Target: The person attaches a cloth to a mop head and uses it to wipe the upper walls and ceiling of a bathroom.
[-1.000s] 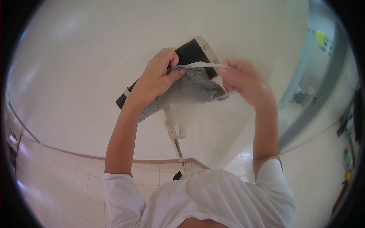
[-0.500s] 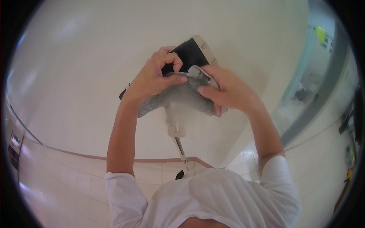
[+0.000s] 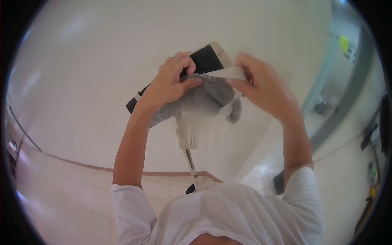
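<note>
A flat mop head (image 3: 207,60), black with a beige end, is raised in front of the wall. A grey fluffy mop pad (image 3: 212,90) hangs along its near side, and a beige jointed handle (image 3: 188,139) runs down below. My left hand (image 3: 173,77) is closed on the pad and the head's edge, its thumb pressing on the grey pile. With my right hand (image 3: 255,77) I pinch the pad's white edge band (image 3: 226,73) between thumb and fingers, stretched out across the beige end. Part of the pad's right end curls down below that hand.
A pale wall (image 3: 102,49) fills the background, with a brown skirting strip (image 3: 151,173) above a tiled floor (image 3: 77,183). At the right is a doorway with a grey frame (image 3: 347,98). A dark object (image 3: 279,182) shows beside my right elbow.
My right hand has moved up and right, drawing the white band outward from the pad. The mop head has tilted, showing less of its black face. My left hand keeps its hold.
</note>
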Motion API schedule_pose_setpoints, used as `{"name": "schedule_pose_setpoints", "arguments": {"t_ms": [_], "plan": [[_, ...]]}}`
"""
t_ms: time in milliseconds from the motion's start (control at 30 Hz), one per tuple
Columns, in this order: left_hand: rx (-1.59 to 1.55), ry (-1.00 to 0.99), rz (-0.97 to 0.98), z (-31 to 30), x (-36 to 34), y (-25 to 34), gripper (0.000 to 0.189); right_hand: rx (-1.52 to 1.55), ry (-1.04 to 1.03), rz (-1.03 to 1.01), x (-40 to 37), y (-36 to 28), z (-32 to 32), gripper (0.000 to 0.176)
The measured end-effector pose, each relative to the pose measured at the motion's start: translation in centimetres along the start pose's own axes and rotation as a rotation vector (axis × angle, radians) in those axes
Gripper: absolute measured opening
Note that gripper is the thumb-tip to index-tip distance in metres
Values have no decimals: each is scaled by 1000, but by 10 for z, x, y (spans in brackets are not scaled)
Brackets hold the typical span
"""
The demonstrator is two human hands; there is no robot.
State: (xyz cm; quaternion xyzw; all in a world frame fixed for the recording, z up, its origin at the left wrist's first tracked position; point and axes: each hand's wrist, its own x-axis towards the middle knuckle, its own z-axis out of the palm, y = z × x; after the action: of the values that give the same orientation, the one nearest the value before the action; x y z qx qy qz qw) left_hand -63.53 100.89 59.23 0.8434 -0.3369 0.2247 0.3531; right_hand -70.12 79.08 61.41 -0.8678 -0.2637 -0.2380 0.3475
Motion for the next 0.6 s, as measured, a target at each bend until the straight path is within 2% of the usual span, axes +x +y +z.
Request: {"name": "schedule_pose_setpoints", "arguments": {"t_ms": [100, 200, 267, 300, 400, 467, 600], "plan": [[-35, -9, -23, 2, -3, -2, 31, 11, -64, 55, -1, 13, 11, 22], [-16, -1, 20, 3, -2, -4, 31, -78, -103, -56, 1, 29, 25, 24], [47, 11, 55, 4, -2, -8, 32, -326, -206, -64, 1, 31, 29, 26], [48, 8, 60, 5, -1, -11, 32, -327, -201, -61, 0, 28, 26, 26], [82, 88, 173, 8, 3, -16, 30, -284, -261, 42, 1, 25, 7, 27], [0, 94, 132, 8, 3, -11, 28, -308, 32, -141, 5, 31, -3, 29], [-94, 7, 15, 1, -3, 2, 28, -233, 58, -158, 18, 18, 0, 26]]}}
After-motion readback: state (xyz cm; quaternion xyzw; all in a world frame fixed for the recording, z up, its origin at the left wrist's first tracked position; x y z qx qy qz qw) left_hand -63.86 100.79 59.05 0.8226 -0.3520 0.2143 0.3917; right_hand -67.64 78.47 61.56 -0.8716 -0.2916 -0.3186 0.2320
